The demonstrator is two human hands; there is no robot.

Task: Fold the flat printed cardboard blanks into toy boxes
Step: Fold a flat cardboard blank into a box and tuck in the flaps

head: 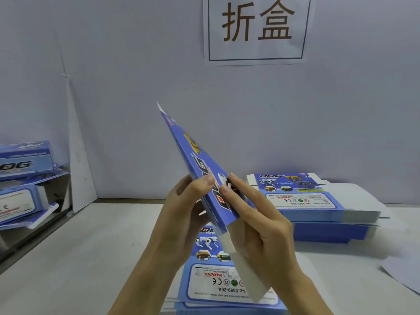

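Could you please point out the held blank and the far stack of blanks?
held blank (pixel 200 163): head view, its blue printed face.
far stack of blanks (pixel 300 200): head view, top sheet's printed face.

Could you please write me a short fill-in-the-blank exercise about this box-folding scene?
1. The left hand and right hand hold a raised blank that is mainly ____ in colour.
2. The folded boxes sit on the person's ____ side.
3. The wall sign shows ____ large characters.
Missing words: blue; left; two.
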